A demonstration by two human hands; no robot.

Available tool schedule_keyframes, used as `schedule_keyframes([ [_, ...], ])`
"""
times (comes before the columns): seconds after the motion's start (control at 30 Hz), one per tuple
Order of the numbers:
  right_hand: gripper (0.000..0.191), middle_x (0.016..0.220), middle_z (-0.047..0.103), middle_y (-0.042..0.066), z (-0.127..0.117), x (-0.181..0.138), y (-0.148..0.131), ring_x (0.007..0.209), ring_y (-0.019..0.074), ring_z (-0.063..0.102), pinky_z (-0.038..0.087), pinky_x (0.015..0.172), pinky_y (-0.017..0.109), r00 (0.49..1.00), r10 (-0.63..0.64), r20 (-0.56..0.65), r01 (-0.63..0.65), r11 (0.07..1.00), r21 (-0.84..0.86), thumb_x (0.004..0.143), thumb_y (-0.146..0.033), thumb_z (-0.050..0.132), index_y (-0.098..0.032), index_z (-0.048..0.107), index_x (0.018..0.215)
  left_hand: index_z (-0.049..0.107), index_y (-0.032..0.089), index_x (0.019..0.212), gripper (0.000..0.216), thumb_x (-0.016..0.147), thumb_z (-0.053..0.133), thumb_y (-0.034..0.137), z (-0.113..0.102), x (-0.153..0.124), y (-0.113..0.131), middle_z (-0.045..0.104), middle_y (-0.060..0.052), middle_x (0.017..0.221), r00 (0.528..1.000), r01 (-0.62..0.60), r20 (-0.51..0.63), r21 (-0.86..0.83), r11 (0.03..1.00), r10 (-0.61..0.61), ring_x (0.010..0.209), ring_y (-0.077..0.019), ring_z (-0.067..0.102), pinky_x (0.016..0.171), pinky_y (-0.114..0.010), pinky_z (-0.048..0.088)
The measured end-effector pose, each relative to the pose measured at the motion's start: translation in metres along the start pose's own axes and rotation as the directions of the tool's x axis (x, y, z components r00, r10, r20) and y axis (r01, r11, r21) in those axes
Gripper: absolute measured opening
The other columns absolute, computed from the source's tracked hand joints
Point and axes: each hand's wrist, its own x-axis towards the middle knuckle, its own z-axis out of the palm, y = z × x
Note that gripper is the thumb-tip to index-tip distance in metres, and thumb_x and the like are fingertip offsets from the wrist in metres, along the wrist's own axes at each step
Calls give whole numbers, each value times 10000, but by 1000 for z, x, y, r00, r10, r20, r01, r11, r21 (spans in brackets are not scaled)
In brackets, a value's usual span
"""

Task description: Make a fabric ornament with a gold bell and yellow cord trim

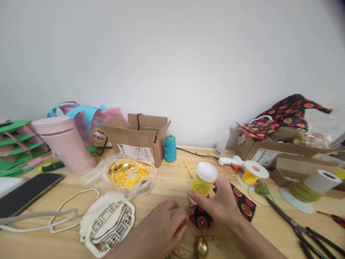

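Observation:
My right hand (222, 201) is wrapped round a small white bottle (205, 176) with a yellow label, tilted just above dark patterned fabric (201, 218). The bottle's lower end is partly hidden by my thumb. My left hand (168, 223) is closed, its curled fingertips at the fabric's left edge; what they pinch, if anything, is hidden. A gold bell (202, 247) hangs from the fabric piece by a red cord and lies on the table. Another piece of the same fabric (246, 205) lies behind my right wrist.
Wooden cutouts (107, 223), bagged yellow cord (126, 174), a cardboard box (134, 140) and a pink cup (66, 147) stand left. Blue thread (170, 148) is behind. To the right are a white glue gun (231, 160), cord spools (249, 176), scissors (295, 225) and an open box (266, 154).

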Motion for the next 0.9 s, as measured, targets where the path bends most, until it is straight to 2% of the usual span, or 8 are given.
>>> schedule_keyframes([
  [0.07,245,622,624,22,0,2,2,563,178,543,417,524,281,989,146,-30,-141,983,114,583,-390,672,-177,567,644,510,191,820,164,823,346,196,-2,-1,1,569,-45,811,1000,5,21,-9,1000,-5,780,-166,526,664,-272,435],
  [0.17,262,671,635,20,-2,7,11,597,176,570,450,543,277,914,382,-132,-299,858,417,591,-388,671,-169,573,698,499,200,851,141,813,365,181,-7,-3,2,581,-41,886,1000,-5,26,-92,996,8,847,-166,517,737,-287,423],
  [0.23,261,699,625,3,-4,11,21,613,159,571,466,561,266,854,489,-175,-283,720,633,599,-376,672,-174,567,728,493,214,866,135,795,395,156,-9,-3,2,581,-25,969,1000,-6,10,-209,978,9,913,-152,503,797,-275,401],
  [0.3,256,738,613,-9,-4,14,31,636,143,570,479,568,253,816,554,-164,-231,573,786,607,-358,674,-181,564,756,487,225,858,139,785,409,138,-9,-2,1,570,-7,1036,999,10,-46,-332,943,-26,964,-132,489,837,-253,379],
  [0.4,271,765,598,-14,-3,16,41,684,139,571,492,559,235,782,607,-141,-188,445,875,596,-339,689,-181,566,778,492,226,779,103,779,430,144,-3,6,-3,565,5,1030,975,28,-188,-428,903,-119,969,-123,490,850,-244,365],
  [0.47,278,738,594,-18,-2,17,44,678,134,570,491,546,222,775,615,-147,-178,435,883,582,-336,700,-171,569,762,506,220,728,87,772,456,164,1,14,-6,568,2,982,957,47,-236,-440,897,-166,938,-130,504,836,-253,373],
  [0.57,276,704,602,-25,0,17,46,634,122,568,491,552,221,781,607,-148,-173,437,883,571,-332,708,-160,570,736,542,215,718,77,766,484,199,6,26,-7,566,-11,935,955,74,-229,-437,896,-191,903,-141,518,813,-266,388],
  [0.9,307,639,610,-40,-2,18,46,598,124,573,481,564,231,763,634,-124,-187,400,897,518,-313,728,-154,586,739,602,219,740,131,785,480,224,12,36,-9,562,-24,935,971,62,-197,-347,936,-137,897,-150,520,793,-272,410],
])
